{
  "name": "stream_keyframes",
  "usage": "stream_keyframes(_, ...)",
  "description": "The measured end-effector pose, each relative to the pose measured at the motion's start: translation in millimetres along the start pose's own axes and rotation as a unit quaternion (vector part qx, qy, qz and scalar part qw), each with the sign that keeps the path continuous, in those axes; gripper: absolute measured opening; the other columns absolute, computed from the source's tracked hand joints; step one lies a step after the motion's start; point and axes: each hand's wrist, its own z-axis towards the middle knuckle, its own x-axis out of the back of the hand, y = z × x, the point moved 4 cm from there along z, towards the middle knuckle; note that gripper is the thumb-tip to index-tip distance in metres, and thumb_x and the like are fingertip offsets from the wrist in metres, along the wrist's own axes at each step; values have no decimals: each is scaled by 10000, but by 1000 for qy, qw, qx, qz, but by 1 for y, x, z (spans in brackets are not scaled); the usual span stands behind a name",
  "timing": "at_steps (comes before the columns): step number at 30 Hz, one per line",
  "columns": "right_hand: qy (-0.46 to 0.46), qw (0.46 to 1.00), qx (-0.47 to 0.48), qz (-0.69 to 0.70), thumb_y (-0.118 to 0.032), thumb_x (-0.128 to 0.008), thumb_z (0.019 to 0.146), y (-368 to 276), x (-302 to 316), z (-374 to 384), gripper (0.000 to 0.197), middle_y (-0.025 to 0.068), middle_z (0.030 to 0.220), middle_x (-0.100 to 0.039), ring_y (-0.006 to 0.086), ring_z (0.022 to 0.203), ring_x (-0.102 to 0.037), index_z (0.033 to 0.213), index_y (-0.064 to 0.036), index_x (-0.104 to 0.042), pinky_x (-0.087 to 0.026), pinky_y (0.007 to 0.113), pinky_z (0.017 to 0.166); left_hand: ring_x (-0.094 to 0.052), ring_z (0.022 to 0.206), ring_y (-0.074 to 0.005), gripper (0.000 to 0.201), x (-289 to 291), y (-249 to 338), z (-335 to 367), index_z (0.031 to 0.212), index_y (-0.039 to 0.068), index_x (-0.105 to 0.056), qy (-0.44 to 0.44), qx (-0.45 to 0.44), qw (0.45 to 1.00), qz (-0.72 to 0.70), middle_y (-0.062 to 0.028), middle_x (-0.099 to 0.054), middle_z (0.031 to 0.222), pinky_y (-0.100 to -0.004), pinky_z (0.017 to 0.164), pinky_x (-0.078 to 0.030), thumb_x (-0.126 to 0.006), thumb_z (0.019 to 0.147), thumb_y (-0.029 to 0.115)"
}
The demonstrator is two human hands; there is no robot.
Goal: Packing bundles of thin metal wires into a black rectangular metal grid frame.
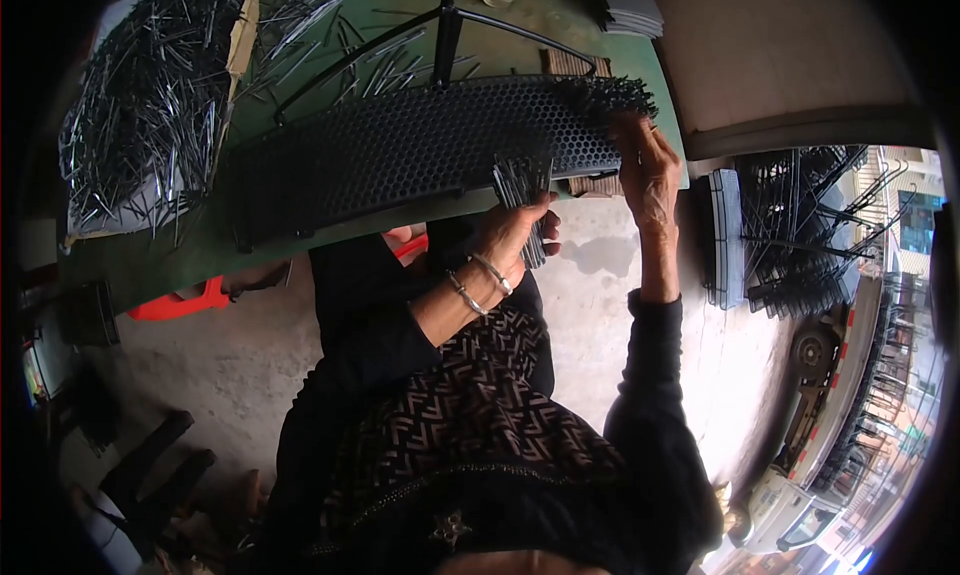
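A long black perforated panel [400,150] lies across the green table [150,255]. My left hand [512,237], with two silver bangles on the wrist, grips a bundle of thin dark metal pins [522,180] at the panel's near edge. My right hand [645,165] is at the panel's right end, fingertips among a cluster of upright pins [605,100] stuck in its holes. I cannot tell if those fingers pinch a pin.
A big heap of loose pins [145,95] covers the table's left end. A black wire stand [445,25] straddles the panel. Stacked filled panels and racks [780,235] stand at right. A red stool [190,300] sits under the table.
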Motion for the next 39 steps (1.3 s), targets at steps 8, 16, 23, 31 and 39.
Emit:
stream_keyframes(8,46,992,-81,-88,-150,-664,865,12,-7,9,137,85,865,-618,235,760,-622,989,-119,-713,-482,318,685,-541,617,-121,202,-4,0,0,964,29,-658,-23,-10,1000,5,-29,-589,714,-284,511,-460,-650,904,222)
stream_keyframes(16,40,975,-108,-190,-224,-680,871,14,-9,4,229,97,875,-643,210,750,-636,1087,-155,-710,-490,311,672,-554,593,-130,179,-5,5,-6,933,44,-674,-32,-37,999,3,-42,-615,718,-268,507,-445,-669,889,219)
stream_keyframes(23,-248,845,-300,368,-220,-679,895,-8,-27,-30,299,26,793,-619,74,726,-534,1008,56,-654,-440,227,631,-588,623,-140,198,-9,11,-12,960,57,-682,-29,-36,998,35,-45,-643,743,-263,540,-440,-666,884,239)
stream_keyframes(31,-215,844,-304,385,-191,-648,900,-13,-22,-33,207,33,739,-607,88,681,-565,824,-1,-619,-458,243,622,-695,788,-183,227,-7,13,-15,1036,61,-662,-31,-24,994,98,-95,-710,904,-273,557,-473,-672,880,225)
stream_keyframes(39,-246,853,-303,346,-180,-638,898,-10,-17,-32,193,49,754,-628,130,719,-630,916,12,-644,-501,264,668,-701,792,-190,240,-7,13,-15,1042,53,-666,-34,-25,986,159,-102,-717,925,-276,546,-464,-676,880,230)
